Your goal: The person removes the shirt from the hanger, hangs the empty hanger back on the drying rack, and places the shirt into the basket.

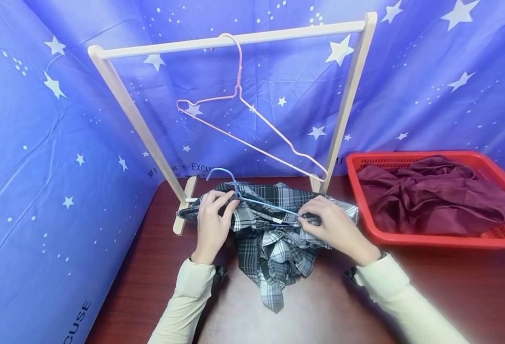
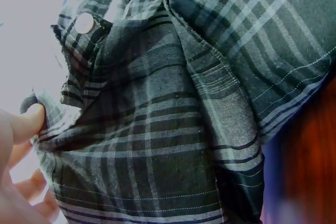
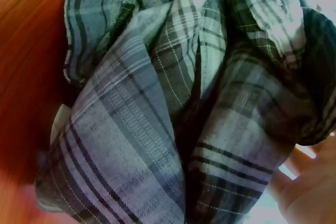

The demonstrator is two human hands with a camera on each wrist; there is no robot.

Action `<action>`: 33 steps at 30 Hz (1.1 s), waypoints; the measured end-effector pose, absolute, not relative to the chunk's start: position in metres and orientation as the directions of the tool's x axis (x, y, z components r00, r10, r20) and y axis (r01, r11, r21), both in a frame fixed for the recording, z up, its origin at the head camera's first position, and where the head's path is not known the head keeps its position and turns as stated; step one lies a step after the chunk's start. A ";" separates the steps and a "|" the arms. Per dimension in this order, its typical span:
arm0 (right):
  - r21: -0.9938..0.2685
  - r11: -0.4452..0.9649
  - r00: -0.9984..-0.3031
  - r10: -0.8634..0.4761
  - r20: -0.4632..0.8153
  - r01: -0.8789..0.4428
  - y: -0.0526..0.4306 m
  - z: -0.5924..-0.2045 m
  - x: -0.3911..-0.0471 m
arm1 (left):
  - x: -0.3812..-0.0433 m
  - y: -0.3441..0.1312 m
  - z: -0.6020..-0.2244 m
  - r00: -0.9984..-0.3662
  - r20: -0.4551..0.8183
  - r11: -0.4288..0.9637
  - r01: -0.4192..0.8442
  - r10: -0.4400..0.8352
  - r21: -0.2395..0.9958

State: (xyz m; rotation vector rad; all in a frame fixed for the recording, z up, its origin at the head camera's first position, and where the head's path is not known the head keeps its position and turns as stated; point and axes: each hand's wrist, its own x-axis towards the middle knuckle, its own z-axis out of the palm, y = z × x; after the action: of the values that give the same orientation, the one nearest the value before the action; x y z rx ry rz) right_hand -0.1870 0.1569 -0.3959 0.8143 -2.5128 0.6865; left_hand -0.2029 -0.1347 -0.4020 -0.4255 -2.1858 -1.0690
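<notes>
A dark blue backdrop printed with white stars (image 1: 63, 157) runs along the left side and behind everything. In front of it, a pale wooden rack with a top rail (image 1: 135, 119) stands on a reddish-brown desk (image 1: 145, 282).

The person's left hand (image 1: 213, 222) is at the near side of the rack, its fingers clamped on a crumpled black, grey and white plaid shirt (image 1: 252, 248) beside the neck of a blue wire hanger (image 1: 269, 206). The shirt lies bunched on the desk between the hands, its lower part trailing toward the person. The blue hanger's hook stands free above the cloth. Overhead, a pink wire hanger (image 1: 238, 81) hangs bare from the rail.

The right hand (image 1: 336, 227) has its fingers pinched on the plaid shirt where the blue wire reaches them; whether they grip the wire too cannot be told.

The step in hand appears to be fitting the blue hanger inside the shirt's shoulders. The next move seems to call for drawing the cloth over the hanger's right end while the left side is held steady.

At far right, a red plastic basket with slotted walls (image 1: 428, 240) contains loosely heaped, silky maroon fabric (image 1: 433, 196).
</notes>
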 end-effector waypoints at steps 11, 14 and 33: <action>-0.341 0.689 -0.741 -0.434 0.512 -0.640 0.162 -0.399 -0.185 | -0.204 -0.141 -0.406 -0.717 0.694 0.635 0.506 -0.067 0.584; -0.355 0.680 -0.744 -0.437 0.506 -0.641 0.164 -0.398 -0.184 | -0.204 -0.141 -0.407 -0.716 0.694 0.641 0.497 -0.078 0.585; -0.487 0.614 -0.774 -0.381 0.506 -0.621 0.174 -0.401 -0.180 | -0.207 -0.135 -0.414 -0.665 0.722 0.616 0.493 -0.190 0.615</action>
State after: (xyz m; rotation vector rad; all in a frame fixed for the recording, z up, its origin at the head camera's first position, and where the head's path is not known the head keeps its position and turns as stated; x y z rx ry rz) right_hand -0.1795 0.1744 -0.4014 0.8046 -2.4885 0.9459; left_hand -0.2066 -0.1348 -0.4144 -0.2381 -2.0401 -1.0842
